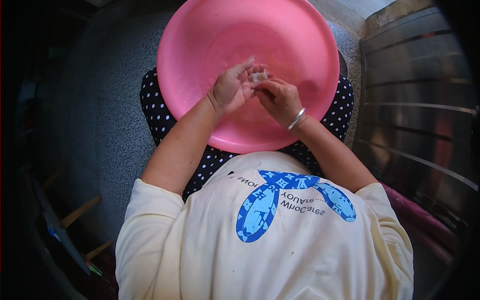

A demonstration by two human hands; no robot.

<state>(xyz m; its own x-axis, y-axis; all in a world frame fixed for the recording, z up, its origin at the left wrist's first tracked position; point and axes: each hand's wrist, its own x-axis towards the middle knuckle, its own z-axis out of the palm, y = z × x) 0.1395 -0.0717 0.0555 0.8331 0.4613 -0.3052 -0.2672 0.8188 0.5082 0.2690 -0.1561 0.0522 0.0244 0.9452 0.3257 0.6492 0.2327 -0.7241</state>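
Note:
Over a wide pink plastic basin (190, 35), my left hand (234, 86) is turned palm up. A small whitish, partly see-through piece (259, 76) lies on its fingers, too small for me to tell its kind. My right hand (281, 100), with a silver bangle (297, 119) at the wrist, comes in from the right. Its thumb and forefinger are pinched together at the near edge of the piece, touching or almost touching the left fingers. What sits between those fingertips is hidden.
The basin rests across my lap, on black cloth with white dots (339, 111). To the right stands a metal panel with horizontal bars (415, 90). Speckled grey floor (120, 130) stretches out on the left, with a dark object with wooden legs (80, 211) at the lower left.

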